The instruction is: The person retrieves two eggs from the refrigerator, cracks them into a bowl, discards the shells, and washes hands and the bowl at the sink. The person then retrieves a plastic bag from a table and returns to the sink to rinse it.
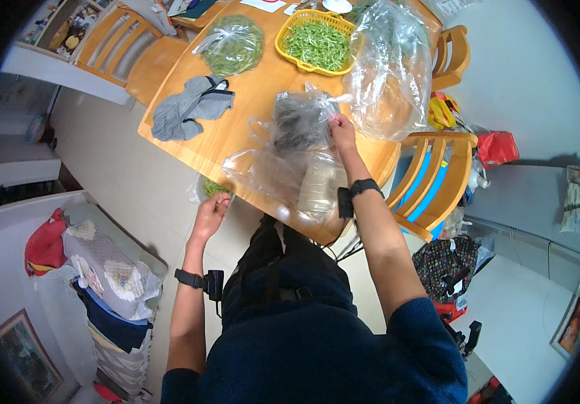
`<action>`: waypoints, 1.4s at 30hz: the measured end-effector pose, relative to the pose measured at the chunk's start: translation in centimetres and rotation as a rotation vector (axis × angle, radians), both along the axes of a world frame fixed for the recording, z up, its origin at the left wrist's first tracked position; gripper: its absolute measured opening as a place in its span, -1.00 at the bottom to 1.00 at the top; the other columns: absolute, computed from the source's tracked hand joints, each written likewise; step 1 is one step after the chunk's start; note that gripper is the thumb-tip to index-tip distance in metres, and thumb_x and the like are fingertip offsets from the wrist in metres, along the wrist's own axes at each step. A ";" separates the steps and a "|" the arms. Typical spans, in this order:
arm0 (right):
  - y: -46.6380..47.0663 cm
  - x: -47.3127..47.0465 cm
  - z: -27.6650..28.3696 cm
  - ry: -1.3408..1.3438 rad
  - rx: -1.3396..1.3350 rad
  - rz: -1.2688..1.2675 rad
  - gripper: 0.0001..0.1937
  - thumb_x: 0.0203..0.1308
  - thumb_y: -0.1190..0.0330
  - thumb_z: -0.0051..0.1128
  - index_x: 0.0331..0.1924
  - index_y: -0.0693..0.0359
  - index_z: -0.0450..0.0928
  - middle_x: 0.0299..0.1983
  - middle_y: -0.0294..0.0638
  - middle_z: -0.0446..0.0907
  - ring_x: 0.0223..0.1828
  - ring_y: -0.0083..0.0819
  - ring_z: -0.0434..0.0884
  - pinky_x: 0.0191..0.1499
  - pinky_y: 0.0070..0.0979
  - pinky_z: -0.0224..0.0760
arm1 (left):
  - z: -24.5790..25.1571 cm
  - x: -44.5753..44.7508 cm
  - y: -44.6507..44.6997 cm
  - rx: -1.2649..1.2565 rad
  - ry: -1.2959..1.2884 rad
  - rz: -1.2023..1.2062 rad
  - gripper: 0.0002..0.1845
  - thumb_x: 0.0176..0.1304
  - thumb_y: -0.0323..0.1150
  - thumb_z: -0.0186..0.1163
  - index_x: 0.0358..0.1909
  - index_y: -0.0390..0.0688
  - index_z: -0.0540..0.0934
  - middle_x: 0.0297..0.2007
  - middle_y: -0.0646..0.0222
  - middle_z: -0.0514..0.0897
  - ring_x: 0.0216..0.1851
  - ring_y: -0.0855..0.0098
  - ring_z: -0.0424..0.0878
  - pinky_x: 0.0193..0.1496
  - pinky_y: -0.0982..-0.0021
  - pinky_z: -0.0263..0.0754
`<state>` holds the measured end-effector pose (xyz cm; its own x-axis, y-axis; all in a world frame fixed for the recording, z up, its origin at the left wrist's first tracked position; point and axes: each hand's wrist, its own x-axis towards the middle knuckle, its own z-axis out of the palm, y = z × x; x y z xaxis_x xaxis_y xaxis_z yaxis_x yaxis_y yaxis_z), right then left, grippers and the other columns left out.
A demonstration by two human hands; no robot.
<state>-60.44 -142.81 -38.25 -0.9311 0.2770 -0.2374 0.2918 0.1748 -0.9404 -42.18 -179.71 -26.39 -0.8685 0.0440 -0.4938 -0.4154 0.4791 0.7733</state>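
On the wooden table, my right hand has its fingers closed on the edge of a clear plastic bag with something dark under or in it. More clear plastic and a bag with pale contents lie nearer to me. My left hand is beside the table's near edge with its fingers pinched together; whether they hold anything is unclear. Just beyond it, below the table edge, is a bag of green vegetables. A yellow plastic basket holds cut green stems.
A tied bag of green vegetables and a grey striped cloth lie on the table's left part. A large clear plastic bag is at the right. Wooden chairs stand on both sides.
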 end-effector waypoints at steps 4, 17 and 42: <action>3.1 4.8 2.8 0.023 -0.056 -0.018 -0.56 0.13 0.54 0.10 0.12 0.18 0.33 -0.30 -0.35 0.40 -0.38 -0.61 0.40 -0.32 -0.65 0.36 | -2.5 -2.6 0.9 0.079 -0.070 -0.095 -0.76 0.26 -0.43 0.10 -0.05 -0.21 0.51 -0.29 0.31 0.61 -0.43 0.51 0.51 -0.40 0.50 0.45; -3.8 17.8 7.1 -0.092 0.549 0.145 -0.26 -0.21 0.53 0.28 0.21 0.12 0.27 0.22 0.08 0.18 0.26 0.02 0.17 0.30 -0.23 0.07 | -3.2 -6.1 10.1 0.116 -0.025 -0.664 -0.46 0.17 -0.34 0.19 0.22 -0.13 0.35 0.02 0.16 0.55 -0.05 0.28 0.55 0.03 0.31 0.42; 15.9 6.4 10.3 0.243 0.558 -0.343 -0.19 0.06 0.33 0.30 0.32 0.37 0.03 0.16 -0.06 0.28 0.01 -0.34 0.43 -0.02 -0.54 0.40 | 1.4 -5.4 4.7 -0.117 -0.143 -0.846 -0.66 0.18 -0.22 0.24 -0.13 -0.27 0.57 -0.39 0.17 0.66 -0.38 0.35 0.61 -0.24 0.37 0.50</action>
